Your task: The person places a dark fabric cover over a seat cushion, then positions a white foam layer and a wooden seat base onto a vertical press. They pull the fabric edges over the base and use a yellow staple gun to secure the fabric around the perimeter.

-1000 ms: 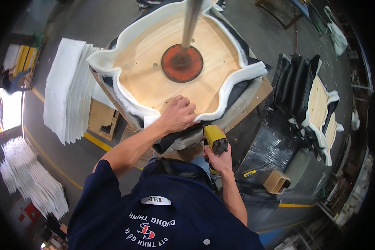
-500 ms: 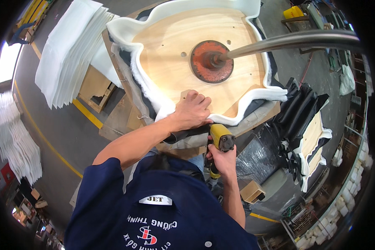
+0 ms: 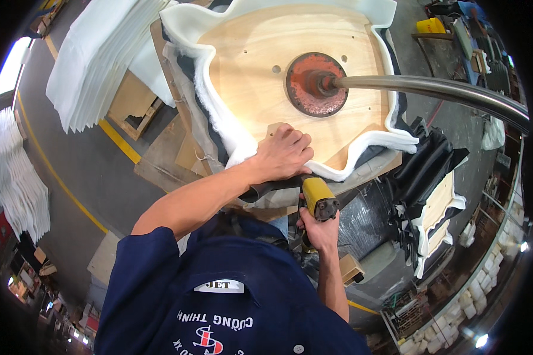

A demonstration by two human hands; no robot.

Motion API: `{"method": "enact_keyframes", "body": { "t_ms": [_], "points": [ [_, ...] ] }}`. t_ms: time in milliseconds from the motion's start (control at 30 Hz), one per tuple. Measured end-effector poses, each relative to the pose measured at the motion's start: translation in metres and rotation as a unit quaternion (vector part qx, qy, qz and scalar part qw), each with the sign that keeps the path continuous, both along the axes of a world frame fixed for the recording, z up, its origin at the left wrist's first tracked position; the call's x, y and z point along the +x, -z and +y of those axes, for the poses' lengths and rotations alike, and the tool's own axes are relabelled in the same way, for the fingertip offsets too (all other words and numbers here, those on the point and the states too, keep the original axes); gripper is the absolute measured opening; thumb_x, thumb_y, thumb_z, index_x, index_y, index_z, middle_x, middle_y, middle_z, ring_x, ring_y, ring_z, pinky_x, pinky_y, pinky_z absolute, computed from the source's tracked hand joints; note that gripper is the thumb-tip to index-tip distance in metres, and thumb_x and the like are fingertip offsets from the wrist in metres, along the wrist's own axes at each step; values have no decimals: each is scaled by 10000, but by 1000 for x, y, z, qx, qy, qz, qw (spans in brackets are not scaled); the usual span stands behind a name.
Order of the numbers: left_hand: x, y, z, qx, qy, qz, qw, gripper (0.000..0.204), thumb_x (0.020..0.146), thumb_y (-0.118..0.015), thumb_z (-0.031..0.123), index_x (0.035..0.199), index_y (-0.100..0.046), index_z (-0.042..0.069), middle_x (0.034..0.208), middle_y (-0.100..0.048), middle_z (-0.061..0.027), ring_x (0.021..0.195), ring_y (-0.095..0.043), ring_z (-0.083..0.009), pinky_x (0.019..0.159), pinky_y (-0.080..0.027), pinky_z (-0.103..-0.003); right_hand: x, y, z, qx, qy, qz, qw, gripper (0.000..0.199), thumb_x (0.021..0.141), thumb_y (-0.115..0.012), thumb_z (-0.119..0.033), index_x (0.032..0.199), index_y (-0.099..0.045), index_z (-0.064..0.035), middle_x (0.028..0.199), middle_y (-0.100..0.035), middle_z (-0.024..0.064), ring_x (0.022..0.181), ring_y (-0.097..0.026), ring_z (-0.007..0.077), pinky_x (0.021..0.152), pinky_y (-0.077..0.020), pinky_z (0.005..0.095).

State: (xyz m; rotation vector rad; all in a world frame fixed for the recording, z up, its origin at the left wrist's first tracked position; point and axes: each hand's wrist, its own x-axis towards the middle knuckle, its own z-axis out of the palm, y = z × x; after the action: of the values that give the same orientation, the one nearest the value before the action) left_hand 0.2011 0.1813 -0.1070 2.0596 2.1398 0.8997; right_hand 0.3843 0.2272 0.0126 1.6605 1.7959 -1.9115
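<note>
Nearest, at six o'clock, a navy shirt (image 3: pixel 154 296) bears a pale label (image 3: pixel 220 286) and white-and-red lettering. Above it the right hand (image 3: pixel 322 231) grips a yellow power tool (image 3: pixel 319 193). The left hand (image 3: pixel 283 152), fingers bent together, presses the wooden board (image 3: pixel 243 89) at its six o'clock edge; pinching, I cannot tell. From nine through twelve to three, white padding (image 3: pixel 236 141) stands up, apparently unfastened: most seems left.

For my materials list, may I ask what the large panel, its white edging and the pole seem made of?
Large panel: pale wood, perhaps plywood, smooth; faint grain shows.
White edging: probably foam or fibre wadding, matte; fuzzy in places.
Pole: bare metal, likely steel, polished; bright reflections.
</note>
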Motion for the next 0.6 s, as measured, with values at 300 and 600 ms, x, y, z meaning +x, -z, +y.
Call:
{"method": "enact_keyframes", "body": {
  "t_ms": [300, 600],
  "points": [
    [5, 3, 2, -17, 15, -10, 1000, 386, 787, -705, 478, 925, -625, 126, 1021, -575, -66, 1041, -506, -263, 951, -356, -465, -14, -1, 6, -15, -19, -53, 998, 453, 880, -628, 22, 1327, -553, 27, 949, -682, 77, 565, -607, 128, 520, -505, 269],
    [-31, -14, -4, -61, 99, 39, 993, 343, 830, -708, 434, 1000, -593, 160, 1072, -553, -55, 1092, -499, -266, 996, -351, -459, 43, -10, 24, -46, 58, 63, 995, 645, 832, -607, 67, 1454, -485, -48, 1055, -709, 90, 597, -631, 131, 534, -535, 280]
  ]
}}
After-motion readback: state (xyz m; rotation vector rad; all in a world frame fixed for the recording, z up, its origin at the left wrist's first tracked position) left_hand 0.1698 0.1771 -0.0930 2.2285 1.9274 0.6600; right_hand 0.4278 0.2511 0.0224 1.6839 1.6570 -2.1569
